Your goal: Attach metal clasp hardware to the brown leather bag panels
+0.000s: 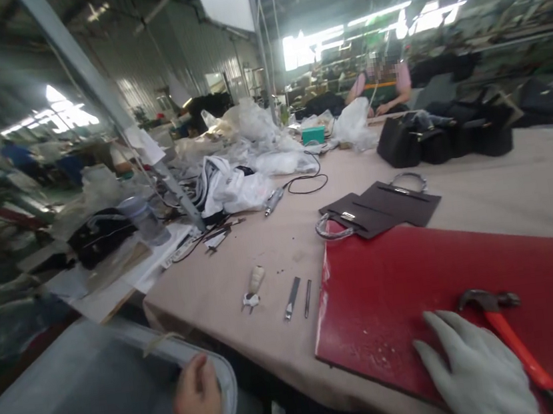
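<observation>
My right hand [475, 370], in a white glove, lies flat with spread fingers on a red board [417, 284] at the table's near edge. A hammer [511, 336] with an orange-red handle rests on the board just right of that hand, untouched. My bare left hand [197, 405] is curled over the rim of a grey plastic bin [78, 399] below the table's front left corner. Dark leather pieces [382, 207] with metal ring handles lie at the board's far edge.
An awl, small metal punches [292, 298] and pliers [220, 239] lie left of the board on the beige table [263, 262]. White plastic bags [252, 170], black handbags [449, 135] and a seated person [383, 86] are farther back. Clutter fills the left side.
</observation>
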Tool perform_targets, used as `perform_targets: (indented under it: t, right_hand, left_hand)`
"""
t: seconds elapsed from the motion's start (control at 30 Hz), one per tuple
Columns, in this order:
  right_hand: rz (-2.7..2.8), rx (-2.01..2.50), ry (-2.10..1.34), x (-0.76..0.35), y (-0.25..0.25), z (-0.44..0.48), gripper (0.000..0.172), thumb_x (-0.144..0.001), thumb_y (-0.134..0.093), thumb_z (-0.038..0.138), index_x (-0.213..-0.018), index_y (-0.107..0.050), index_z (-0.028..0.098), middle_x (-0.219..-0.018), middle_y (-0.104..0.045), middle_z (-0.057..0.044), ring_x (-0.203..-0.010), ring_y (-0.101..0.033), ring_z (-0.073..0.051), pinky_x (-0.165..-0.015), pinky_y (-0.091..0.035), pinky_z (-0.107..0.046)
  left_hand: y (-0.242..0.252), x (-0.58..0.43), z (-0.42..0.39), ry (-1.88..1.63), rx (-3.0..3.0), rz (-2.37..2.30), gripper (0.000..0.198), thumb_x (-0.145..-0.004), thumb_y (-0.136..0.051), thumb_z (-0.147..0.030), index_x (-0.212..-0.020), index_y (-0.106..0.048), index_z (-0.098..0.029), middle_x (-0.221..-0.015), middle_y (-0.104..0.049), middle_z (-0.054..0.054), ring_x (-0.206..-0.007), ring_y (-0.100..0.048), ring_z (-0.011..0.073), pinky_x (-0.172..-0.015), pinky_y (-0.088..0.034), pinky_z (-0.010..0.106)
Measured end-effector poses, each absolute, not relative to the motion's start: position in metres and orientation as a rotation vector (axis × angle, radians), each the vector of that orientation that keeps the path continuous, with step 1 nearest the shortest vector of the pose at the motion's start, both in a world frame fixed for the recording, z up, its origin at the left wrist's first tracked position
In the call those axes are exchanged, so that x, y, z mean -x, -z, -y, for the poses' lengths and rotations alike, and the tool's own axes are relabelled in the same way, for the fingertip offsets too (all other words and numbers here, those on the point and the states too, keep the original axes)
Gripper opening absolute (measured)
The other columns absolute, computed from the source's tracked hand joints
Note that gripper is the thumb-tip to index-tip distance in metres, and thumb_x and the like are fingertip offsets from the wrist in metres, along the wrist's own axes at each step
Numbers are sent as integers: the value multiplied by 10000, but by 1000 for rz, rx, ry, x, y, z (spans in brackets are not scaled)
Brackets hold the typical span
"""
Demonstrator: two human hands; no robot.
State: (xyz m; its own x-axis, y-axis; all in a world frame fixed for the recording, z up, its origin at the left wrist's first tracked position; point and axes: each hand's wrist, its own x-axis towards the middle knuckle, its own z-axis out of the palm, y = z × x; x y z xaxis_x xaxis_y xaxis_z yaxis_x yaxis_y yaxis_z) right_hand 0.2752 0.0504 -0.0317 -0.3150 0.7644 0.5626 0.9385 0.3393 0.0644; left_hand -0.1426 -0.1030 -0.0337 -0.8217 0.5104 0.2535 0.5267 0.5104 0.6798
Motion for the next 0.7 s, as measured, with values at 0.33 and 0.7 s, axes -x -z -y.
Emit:
perform_targets:
  t: [0.33, 0.7]
  right_hand:
    - [2025, 1687, 481, -284, 52, -45, 405, -990, -478, 353, -1214, -707, 104, -1259, -674, -188, -1141, -628, -355, -1013, -513, -523]
    - [1906, 1555, 690, -286, 61, -45, 385, -864, -591, 299, -1200, -686, 137, -1207, -713, -154, -1085, -657, -345, -957, -471, -476]
  left_hand:
    - [-20, -10, -199, 610, 2516, 1997, 230, -990, -509, -206, -1145, -678, -190, -1302, -683, 119, -1255, -613, 238, -1147, -458, 379]
    - [-34, -131, -340, 189, 2710, 1749, 323, -997, -579, -285, -1286, -621, -148, -1406, -592, 194, -1349, -532, 315, -1159, -423, 470]
